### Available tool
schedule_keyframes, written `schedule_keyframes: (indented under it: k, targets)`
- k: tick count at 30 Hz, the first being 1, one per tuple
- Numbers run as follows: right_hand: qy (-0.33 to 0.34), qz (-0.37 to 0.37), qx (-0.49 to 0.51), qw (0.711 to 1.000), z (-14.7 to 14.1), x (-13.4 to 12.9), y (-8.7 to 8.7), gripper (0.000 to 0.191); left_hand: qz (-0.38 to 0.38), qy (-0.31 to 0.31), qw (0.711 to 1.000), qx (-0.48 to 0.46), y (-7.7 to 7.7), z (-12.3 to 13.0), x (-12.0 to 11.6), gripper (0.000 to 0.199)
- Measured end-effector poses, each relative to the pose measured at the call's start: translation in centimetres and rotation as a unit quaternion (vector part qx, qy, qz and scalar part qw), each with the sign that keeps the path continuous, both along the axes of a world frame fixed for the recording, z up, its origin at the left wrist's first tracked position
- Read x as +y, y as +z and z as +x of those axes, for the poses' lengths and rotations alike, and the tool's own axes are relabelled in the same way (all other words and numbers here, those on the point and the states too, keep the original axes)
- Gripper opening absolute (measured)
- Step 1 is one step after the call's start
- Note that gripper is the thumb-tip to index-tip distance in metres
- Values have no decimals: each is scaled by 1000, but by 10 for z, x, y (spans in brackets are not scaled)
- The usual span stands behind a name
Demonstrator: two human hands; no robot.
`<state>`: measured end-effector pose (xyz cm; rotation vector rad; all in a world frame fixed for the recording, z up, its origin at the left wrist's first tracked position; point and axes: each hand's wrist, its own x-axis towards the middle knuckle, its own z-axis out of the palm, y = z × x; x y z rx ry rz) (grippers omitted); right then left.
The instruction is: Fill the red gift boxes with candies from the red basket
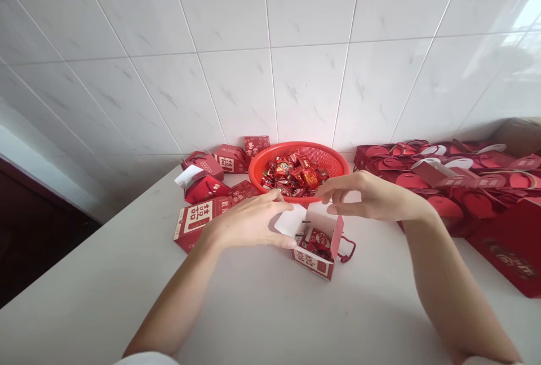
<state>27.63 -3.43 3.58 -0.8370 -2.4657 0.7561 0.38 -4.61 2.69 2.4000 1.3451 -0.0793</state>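
Note:
A small red and white candy box (313, 263) stands on the white table with its flaps up. Wrapped candies (318, 241) lie inside it, and a red cord handle (347, 249) hangs off its right side. Around the box's left edge is my left hand (253, 221), thumb at the near corner and fingers by the white flap. My right hand (366, 199) hovers over the far right flap, fingers curved and apart, with nothing visible in them. Just behind, a red plastic basket (257, 170) holds a heap of wrapped candies (296, 173).
Several red boxes (207, 165) sit left of the basket, a larger one (198, 221) lying near my left wrist. Many red boxes with handles (448, 179) crowd the right side, beside a brown carton (522, 131). A tiled wall (236, 83) bounds the table's back.

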Motion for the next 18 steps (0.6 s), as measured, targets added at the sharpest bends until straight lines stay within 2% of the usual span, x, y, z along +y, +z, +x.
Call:
schedule_keyframes:
  k: [3,8,14,18]
  targets:
    - [-27,20,-13,999,2,-12,-13,21,-7,-20,1000,-9,-2,1,0,73]
    - [-58,11,-23,998,13,-32,-39,24,-16,-80,996,-41,-5,9,-5,55]
    - [-86,20,81,993,15,-52,-64,21,-22,-148,985,-81,-1,22,-22,32]
    - [-154,79,130,976,6,-54,-86,15,-12,-192,976,-97,-10,33,-26,27]
